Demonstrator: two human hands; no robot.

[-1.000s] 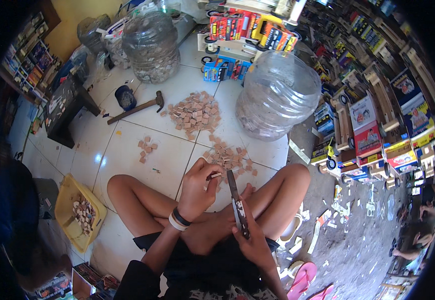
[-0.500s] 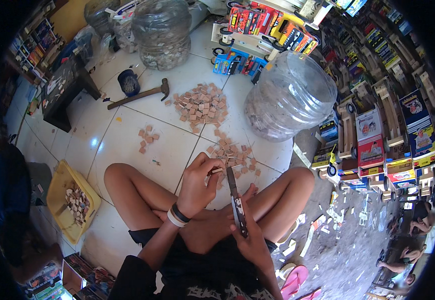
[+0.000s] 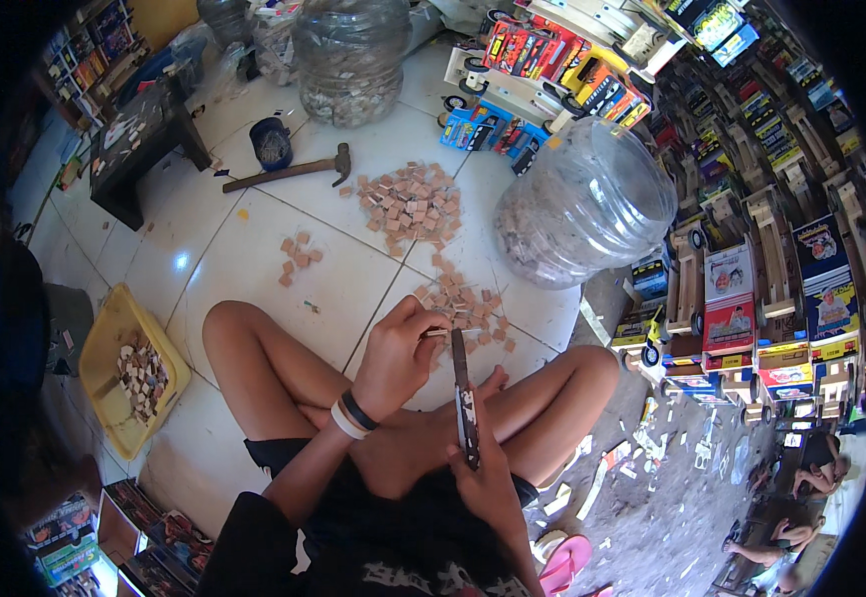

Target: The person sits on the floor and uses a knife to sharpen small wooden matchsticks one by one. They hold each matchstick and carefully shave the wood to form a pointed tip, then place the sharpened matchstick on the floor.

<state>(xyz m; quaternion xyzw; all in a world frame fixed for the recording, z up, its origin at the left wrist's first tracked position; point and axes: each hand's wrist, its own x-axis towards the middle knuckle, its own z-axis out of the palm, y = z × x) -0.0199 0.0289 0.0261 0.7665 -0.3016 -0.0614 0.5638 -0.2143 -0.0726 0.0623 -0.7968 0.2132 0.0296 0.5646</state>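
Observation:
I sit cross-legged with both hands in front of me. My left hand (image 3: pixel 396 348) pinches a small thin wooden piece (image 3: pixel 436 332) between thumb and fingertips. My right hand (image 3: pixel 483 483) is wrapped round a long narrow tool (image 3: pixel 463 393) with a dark, flat upper end and a mottled black-and-white handle. The tool's tip points away from me, right beside the wooden piece; I cannot tell whether they touch. Just beyond my hands lies a loose scatter of small square wooden tiles (image 3: pixel 473 308). A denser pile of tiles (image 3: pixel 408 204) sits farther off.
A hammer (image 3: pixel 289 176) and a blue cup (image 3: pixel 272 144) lie beyond a small tile cluster (image 3: pixel 299 257). At left are a yellow tub (image 3: pixel 176 383) of pieces and a black stool (image 3: pixel 144 164). A clear plastic container (image 3: pixel 587 204) and stacked wooden toy trucks (image 3: pixel 732 289) stand right. People sit far right.
The whole view has shifted and tilted slightly. My hands keep the same grips on the wooden piece and the tool, with the tool slightly more upright.

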